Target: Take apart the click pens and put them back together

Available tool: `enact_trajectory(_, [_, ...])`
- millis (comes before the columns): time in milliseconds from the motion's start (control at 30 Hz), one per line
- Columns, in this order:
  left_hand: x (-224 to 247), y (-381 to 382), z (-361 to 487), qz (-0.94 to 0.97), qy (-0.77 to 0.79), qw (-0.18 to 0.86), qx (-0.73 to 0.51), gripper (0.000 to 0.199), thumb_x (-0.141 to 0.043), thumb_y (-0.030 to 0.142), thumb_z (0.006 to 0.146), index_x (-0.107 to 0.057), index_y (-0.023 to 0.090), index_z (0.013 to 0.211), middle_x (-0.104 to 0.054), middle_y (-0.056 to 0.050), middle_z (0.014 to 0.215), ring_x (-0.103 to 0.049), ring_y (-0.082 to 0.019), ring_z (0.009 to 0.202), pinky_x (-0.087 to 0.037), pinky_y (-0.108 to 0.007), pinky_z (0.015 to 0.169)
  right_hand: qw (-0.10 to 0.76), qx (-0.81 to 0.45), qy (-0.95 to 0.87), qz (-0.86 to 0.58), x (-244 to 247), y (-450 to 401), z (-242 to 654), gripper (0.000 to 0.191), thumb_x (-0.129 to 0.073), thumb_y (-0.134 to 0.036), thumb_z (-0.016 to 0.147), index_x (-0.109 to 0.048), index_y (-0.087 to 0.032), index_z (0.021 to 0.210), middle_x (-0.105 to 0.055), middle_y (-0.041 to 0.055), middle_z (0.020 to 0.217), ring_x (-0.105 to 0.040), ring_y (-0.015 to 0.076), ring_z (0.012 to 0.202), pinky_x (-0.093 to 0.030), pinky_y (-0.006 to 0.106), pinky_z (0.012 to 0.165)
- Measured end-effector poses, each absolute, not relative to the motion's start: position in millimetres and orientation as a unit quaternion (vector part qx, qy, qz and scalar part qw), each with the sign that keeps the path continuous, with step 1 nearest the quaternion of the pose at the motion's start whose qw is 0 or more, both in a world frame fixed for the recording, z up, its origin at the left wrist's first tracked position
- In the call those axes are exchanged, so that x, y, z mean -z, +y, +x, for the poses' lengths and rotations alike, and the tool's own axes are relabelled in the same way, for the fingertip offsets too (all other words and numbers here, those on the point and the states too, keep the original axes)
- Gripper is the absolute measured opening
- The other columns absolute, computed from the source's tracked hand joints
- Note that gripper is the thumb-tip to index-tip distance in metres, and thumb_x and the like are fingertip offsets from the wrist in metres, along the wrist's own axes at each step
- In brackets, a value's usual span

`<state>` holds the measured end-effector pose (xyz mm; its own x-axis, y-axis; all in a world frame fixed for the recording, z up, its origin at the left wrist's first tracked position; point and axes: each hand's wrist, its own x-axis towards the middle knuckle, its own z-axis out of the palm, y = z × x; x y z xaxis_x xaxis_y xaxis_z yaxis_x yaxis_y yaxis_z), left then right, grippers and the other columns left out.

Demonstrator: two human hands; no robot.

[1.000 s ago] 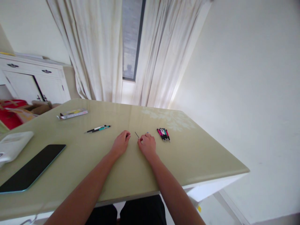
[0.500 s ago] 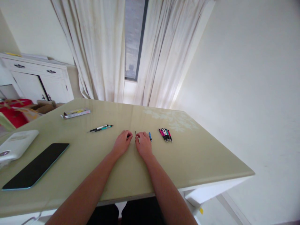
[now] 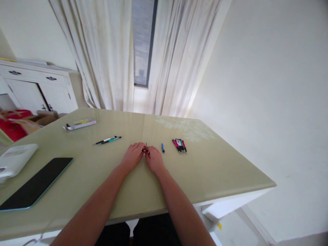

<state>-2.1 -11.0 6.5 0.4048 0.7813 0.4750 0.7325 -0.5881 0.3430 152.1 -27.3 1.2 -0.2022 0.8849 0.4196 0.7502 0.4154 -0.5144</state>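
Pen parts, in hand and on table

Short blue plastic pen piece [image 3: 163, 148], on pale-green tabletop [image 3: 205, 171]. Left of it: person's right hand [image 3: 154, 158], then left hand [image 3: 132, 156], fingertips meeting, pinching small dark slender parts [image 3: 144, 149]. Right: row of multicoloured pens [image 3: 179, 146].

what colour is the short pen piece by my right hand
The pen piece is blue, dark at one end; head view.

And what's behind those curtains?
Through the gap between the curtains, a narrow strip of window shows, with a dark frame. Anything behind the cloth itself is covered.
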Motion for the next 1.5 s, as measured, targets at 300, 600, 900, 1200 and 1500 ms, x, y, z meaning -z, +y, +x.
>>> enact_trajectory(300, [-5.5, -7.5, -3.5, 0.829, 0.444, 0.064, -0.333, 0.014, -0.061, 0.015, 0.090, -0.062, 0.022, 0.102, -0.070, -0.008, 0.103, -0.062, -0.028, 0.100, -0.044, -0.040, 0.090, 0.327, -0.098, -0.771, -0.538, -2.4, -26.1, 151.5, 0.024, -0.051, -0.015, 0.100, -0.074, -0.019, 0.104, -0.074, 0.0078, 0.099, -0.065, 0.0195, 0.093, -0.047, 0.028, 0.085])
enact_trajectory(600, [-6.9, -7.0, -6.5, 0.813, 0.481, 0.050, -0.323, 0.012, -0.064, 0.014, 0.088, -0.066, 0.021, 0.098, -0.070, -0.009, 0.103, -0.063, -0.029, 0.100, -0.045, -0.042, 0.090, 0.312, -0.035, -0.745, -0.589, -4.9, -24.8, 160.0, 0.013, -0.056, -0.019, 0.096, -0.069, -0.019, 0.095, -0.070, 0.0074, 0.095, -0.062, 0.0210, 0.093, -0.044, 0.032, 0.087])
enact_trajectory(900, [-2.5, -10.6, 0.2, 0.814, 0.474, 0.081, -0.327, 0.012, -0.062, 0.030, 0.092, -0.072, 0.024, 0.096, -0.075, -0.007, 0.099, -0.062, -0.028, 0.098, -0.043, -0.043, 0.092, 0.255, 0.039, -0.707, -0.659, 1.8, -8.7, 166.7, 0.012, -0.058, -0.018, 0.093, -0.069, -0.018, 0.090, -0.070, 0.0149, 0.096, -0.062, 0.0258, 0.094, -0.042, 0.037, 0.085])
enact_trajectory(1200, [-5.8, -9.2, 1.2, 0.741, 0.486, 0.154, -0.438, 0.015, -0.063, 0.037, 0.090, -0.065, 0.023, 0.091, -0.073, -0.005, 0.090, -0.064, -0.022, 0.079, -0.051, -0.037, 0.082, 0.314, -0.003, -0.701, -0.641, -1.4, -13.5, 170.7, 0.011, -0.060, -0.021, 0.096, -0.070, -0.018, 0.090, -0.070, 0.0096, 0.093, -0.061, 0.0219, 0.090, -0.042, 0.033, 0.083])
enact_trajectory(1500, [-3.6, 3.0, -2.8, 0.589, 0.465, 0.338, -0.568, 0.042, -0.072, 0.057, 0.076, -0.063, 0.019, 0.091, -0.073, -0.006, 0.084, -0.071, -0.021, 0.077, -0.057, -0.035, 0.075, 0.382, -0.117, -0.774, -0.491, -9.1, -23.7, 160.8, 0.019, -0.055, -0.028, 0.102, -0.069, -0.020, 0.091, -0.065, 0.0013, 0.085, -0.058, 0.0147, 0.082, -0.042, 0.025, 0.078])
